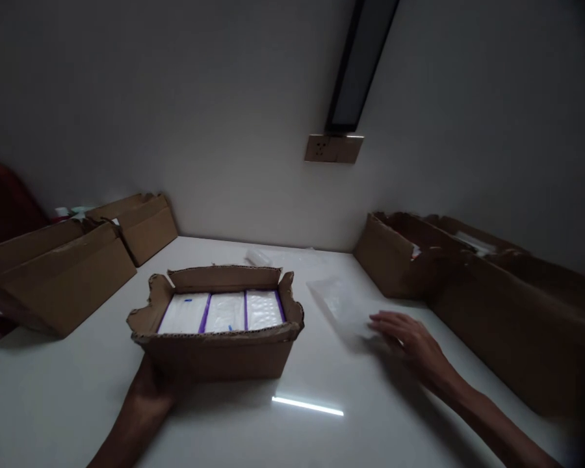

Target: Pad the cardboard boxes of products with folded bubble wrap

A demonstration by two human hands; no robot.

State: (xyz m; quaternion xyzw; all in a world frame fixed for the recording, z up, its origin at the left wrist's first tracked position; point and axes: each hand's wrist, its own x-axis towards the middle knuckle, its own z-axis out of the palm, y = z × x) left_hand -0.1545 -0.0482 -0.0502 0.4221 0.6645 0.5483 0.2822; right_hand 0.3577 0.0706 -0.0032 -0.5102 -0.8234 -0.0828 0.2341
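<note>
A small cardboard box point(219, 356) with torn top edges stands in front of me. Packed side by side in it are white packets point(227, 313) with purple edges. My left hand point(151, 393) grips the box at its lower left corner; the box hides most of the fingers. To the right, my right hand point(409, 338) hovers low with fingers stretched out and nothing held. Its fingertips are beside a clear plastic bag point(338, 302) lying on the white table; whether they touch is unclear.
Two open cardboard boxes, one nearer point(68, 279) and one farther point(151, 224), stand at left. More open boxes point(497, 325) line the right side. Another piece of clear plastic point(259, 258) lies near the wall, below a socket plate point(334, 149). A light strip reflects off the tabletop point(365, 416).
</note>
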